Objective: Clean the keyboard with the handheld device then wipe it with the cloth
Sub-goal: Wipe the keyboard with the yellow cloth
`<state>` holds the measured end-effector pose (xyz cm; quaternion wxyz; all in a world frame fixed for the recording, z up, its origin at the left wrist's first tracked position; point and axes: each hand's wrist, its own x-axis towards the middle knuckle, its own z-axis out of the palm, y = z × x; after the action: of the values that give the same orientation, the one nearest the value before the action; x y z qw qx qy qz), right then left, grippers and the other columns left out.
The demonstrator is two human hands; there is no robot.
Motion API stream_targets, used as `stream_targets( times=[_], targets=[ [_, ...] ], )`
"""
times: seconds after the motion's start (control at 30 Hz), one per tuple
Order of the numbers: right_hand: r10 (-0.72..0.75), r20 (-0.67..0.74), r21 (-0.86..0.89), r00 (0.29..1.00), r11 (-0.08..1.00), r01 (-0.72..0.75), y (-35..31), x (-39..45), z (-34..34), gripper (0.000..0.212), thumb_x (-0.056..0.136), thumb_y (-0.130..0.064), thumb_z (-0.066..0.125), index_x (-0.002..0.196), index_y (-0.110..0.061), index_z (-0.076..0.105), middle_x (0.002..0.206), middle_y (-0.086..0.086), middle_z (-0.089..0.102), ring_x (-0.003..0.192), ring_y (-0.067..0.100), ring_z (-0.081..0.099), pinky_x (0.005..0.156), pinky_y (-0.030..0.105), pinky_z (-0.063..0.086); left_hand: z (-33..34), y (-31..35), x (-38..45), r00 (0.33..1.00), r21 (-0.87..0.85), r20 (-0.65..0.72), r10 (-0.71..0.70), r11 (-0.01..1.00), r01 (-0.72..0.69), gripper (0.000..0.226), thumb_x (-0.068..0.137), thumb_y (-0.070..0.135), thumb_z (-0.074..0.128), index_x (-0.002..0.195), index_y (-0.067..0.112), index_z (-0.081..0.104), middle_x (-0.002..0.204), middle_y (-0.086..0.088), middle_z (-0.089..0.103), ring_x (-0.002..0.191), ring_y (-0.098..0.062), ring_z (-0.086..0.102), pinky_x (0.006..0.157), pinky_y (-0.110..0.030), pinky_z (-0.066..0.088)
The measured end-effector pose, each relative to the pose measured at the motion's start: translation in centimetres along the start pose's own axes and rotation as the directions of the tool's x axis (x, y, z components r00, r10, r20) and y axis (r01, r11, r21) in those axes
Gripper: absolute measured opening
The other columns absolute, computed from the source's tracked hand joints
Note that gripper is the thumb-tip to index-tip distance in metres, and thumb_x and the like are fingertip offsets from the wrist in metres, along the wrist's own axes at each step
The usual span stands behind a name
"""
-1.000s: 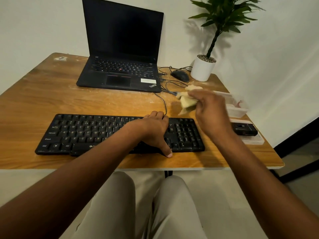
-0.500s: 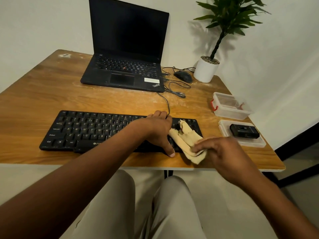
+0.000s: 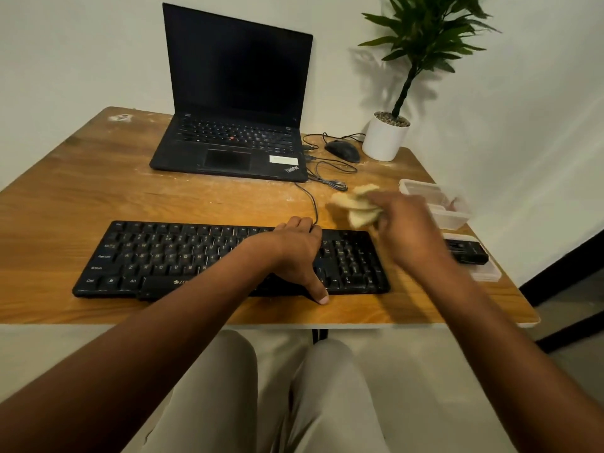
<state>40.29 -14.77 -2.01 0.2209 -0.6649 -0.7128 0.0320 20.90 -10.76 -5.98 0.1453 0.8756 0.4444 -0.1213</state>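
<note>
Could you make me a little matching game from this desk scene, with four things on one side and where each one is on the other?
Things:
1. cloth
2. handheld device
3. mouse
4. left hand

Places:
A. beside the white plant pot
B. resting on the keyboard
C. gripped in the right hand
D. on a clear lid at the table's right edge

Pairs: 1-C, 2-D, 3-A, 4-B

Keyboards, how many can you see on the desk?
2. The black keyboard lies at the near edge of the table, under the left hand. The other is built into the open laptop at the back.
</note>
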Motion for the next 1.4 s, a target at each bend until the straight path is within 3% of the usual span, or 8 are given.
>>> stream_targets(
  times=[0.13,0.4,0.63,0.77,1.0,1.13,1.23,1.4],
  targets=[
    [-0.004,0.380,-0.323,0.925,0.936,0.137,-0.7,-2.3,3.2,0.066,0.091,0.004,0.059,0.151,-0.020,0.044,0.160,0.004,0.039,0.149,0.023,0.032,0.114,0.036,0.036,0.0,0.1,0.2,1.000,0.012,0.007,-0.002,1.000,0.002,0.135,0.068,0.075,0.077,0.162,0.011,0.005,0.167,-0.008,0.009,0.153,-0.031,0.008,0.126,-0.048,0.017],
    [0.012,0.494,-0.405,0.869,0.888,0.218,-1.4,-5.9,1.4,0.081,0.095,0.004,0.055,0.162,-0.024,0.018,0.171,-0.003,0.013,0.156,0.013,0.012,0.114,0.027,0.033,0.0,0.0,0.1,1.000,0.002,0.005,-0.002,1.000,0.002,0.134,0.068,0.075,0.077,0.162,0.011,0.006,0.167,-0.008,0.009,0.153,-0.031,0.008,0.126,-0.047,0.018],
    [-0.014,0.319,-0.100,0.948,0.994,0.049,-0.5,-10.0,-1.4,0.053,0.095,0.005,0.054,0.131,-0.031,0.069,0.145,-0.007,0.058,0.134,0.013,0.053,0.108,0.023,0.041,-0.1,0.2,0.0,1.000,-0.008,0.006,0.000,1.000,0.000,0.134,0.068,0.075,0.077,0.162,0.011,0.007,0.166,-0.008,0.012,0.152,-0.031,0.010,0.125,-0.048,0.020],
    [0.089,0.245,0.210,0.965,0.967,-0.143,0.2,-8.7,-3.1,0.053,0.096,0.007,0.052,0.106,-0.037,0.079,0.097,-0.018,0.071,0.063,-0.002,0.062,0.053,0.010,0.043,-0.4,0.3,-0.3,1.000,-0.024,0.010,-0.003,1.000,0.004,0.134,0.067,0.075,0.078,0.162,0.011,0.007,0.166,-0.007,0.011,0.152,-0.031,0.010,0.125,-0.048,0.020],
    [0.164,0.251,0.658,0.954,0.694,-0.292,-0.4,-4.8,-4.4,0.044,0.093,0.011,0.049,0.105,-0.018,0.079,0.091,-0.013,0.079,0.087,0.003,0.072,0.077,0.030,0.054,-1.7,-0.3,-1.8,0.999,-0.213,-0.032,0.040,0.976,-0.046,0.136,0.066,0.068,0.084,0.164,0.022,0.001,0.171,0.002,0.000,0.157,-0.024,0.003,0.126,-0.045,0.018],
    [0.163,0.311,0.739,0.936,0.579,-0.346,-1.2,-3.4,-4.4,0.039,0.092,0.008,0.051,0.108,-0.014,0.078,0.095,-0.002,0.079,0.086,0.011,0.071,0.074,0.033,0.055,-3.8,-0.4,-3.8,0.980,-0.504,-0.142,0.136,0.843,-0.190,0.114,0.072,0.060,0.084,0.162,0.030,0.021,0.167,0.009,0.024,0.150,-0.013,0.026,0.120,-0.033,0.026],
    [0.138,0.334,0.801,0.932,0.479,-0.358,-2.3,-2.4,-4.5,0.034,0.093,0.006,0.052,0.112,-0.010,0.076,0.107,0.013,0.077,0.091,0.021,0.072,0.075,0.034,0.057,-4.7,-0.4,-4.9,0.957,-0.672,-0.223,0.185,0.682,-0.289,0.058,0.083,0.042,0.083,0.135,0.031,0.059,0.135,0.015,0.064,0.125,-0.003,0.057,0.109,-0.028,0.041],
    [0.178,0.290,0.836,0.940,0.431,-0.339,-3.4,-0.7,-3.8,0.022,0.093,0.002,0.062,0.109,-0.007,0.075,0.096,0.011,0.078,0.082,0.022,0.072,0.072,0.034,0.059,-3.9,-0.2,-5.5,0.935,-0.878,-0.350,-0.047,0.363,-0.311,0.029,0.089,0.018,0.078,0.117,0.013,0.074,0.102,0.002,0.079,0.088,-0.007,0.075,0.069,-0.019,0.057]
  ],
)
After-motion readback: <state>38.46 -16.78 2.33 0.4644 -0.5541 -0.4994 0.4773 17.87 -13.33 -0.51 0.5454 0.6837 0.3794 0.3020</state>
